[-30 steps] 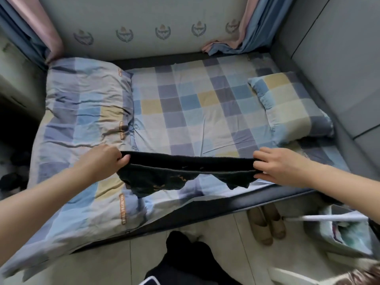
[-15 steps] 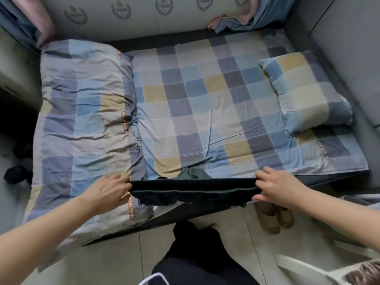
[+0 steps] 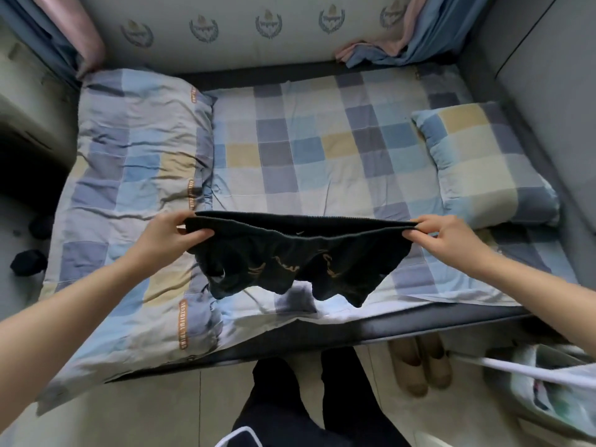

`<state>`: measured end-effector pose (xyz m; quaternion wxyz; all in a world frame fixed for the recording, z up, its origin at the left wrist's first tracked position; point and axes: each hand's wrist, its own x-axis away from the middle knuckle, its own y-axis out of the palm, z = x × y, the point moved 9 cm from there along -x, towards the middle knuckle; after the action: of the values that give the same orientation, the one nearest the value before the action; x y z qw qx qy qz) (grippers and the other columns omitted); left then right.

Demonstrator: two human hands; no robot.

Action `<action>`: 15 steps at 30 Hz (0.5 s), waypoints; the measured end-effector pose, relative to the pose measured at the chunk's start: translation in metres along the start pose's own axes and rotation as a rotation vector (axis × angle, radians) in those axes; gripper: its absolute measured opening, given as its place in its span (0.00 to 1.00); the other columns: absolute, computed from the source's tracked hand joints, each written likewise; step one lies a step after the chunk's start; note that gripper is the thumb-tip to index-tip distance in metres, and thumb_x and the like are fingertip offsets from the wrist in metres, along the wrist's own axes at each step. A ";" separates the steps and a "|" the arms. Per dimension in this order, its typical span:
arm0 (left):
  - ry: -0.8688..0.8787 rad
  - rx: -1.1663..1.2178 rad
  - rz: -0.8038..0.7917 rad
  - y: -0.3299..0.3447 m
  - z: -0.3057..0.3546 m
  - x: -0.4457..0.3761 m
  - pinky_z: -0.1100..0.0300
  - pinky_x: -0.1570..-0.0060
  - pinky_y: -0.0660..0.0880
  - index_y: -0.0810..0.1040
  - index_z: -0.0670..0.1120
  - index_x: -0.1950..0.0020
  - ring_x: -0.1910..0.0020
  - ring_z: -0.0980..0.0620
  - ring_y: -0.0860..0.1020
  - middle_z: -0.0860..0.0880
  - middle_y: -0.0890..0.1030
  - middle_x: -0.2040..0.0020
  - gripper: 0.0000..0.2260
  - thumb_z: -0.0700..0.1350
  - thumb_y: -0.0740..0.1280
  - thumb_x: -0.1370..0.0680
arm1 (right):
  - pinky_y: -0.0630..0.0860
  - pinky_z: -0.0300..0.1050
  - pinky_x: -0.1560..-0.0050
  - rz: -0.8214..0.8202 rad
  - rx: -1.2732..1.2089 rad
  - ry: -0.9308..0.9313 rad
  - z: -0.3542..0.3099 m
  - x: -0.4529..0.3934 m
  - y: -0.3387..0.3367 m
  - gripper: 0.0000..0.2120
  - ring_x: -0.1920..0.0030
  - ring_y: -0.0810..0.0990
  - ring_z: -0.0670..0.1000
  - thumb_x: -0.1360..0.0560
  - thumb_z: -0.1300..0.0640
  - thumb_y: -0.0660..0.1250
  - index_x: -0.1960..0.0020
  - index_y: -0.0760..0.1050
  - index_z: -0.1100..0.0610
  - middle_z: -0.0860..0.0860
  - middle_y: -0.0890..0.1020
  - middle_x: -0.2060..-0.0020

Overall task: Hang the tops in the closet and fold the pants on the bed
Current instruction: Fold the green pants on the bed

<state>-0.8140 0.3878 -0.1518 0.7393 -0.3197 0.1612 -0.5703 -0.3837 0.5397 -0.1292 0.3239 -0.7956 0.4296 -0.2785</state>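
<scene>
Stretching the dark pants [image 3: 296, 256] taut by the waistband, the left hand [image 3: 171, 235] and right hand [image 3: 446, 235] each pinch one end — long axis running left to right, legs hanging toward the bed's [image 3: 322, 162] near edge, both hands equally near.

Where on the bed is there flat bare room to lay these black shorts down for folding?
The widest bare patch is the checked sheet between the folded quilt on the left and the pillow on the right. The black shorts, pinched by the left hand and right hand, hang over its near edge. The quilt side is lumpy.
</scene>
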 end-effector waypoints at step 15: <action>-0.590 0.429 -0.689 0.101 0.017 0.065 0.46 0.43 0.76 0.78 0.33 0.42 0.44 0.36 0.79 0.29 0.78 0.41 0.20 0.43 0.74 0.28 | 0.76 0.38 0.66 -0.521 -0.720 0.301 0.090 -0.002 -0.038 0.04 0.66 0.80 0.48 0.28 0.58 0.66 0.60 0.78 0.58 0.53 0.79 0.66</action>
<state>-0.7097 0.3462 -0.1972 0.5714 -0.3427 -0.2906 -0.6868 -0.3004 0.5826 -0.1578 -0.1194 -0.8894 0.3272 -0.2961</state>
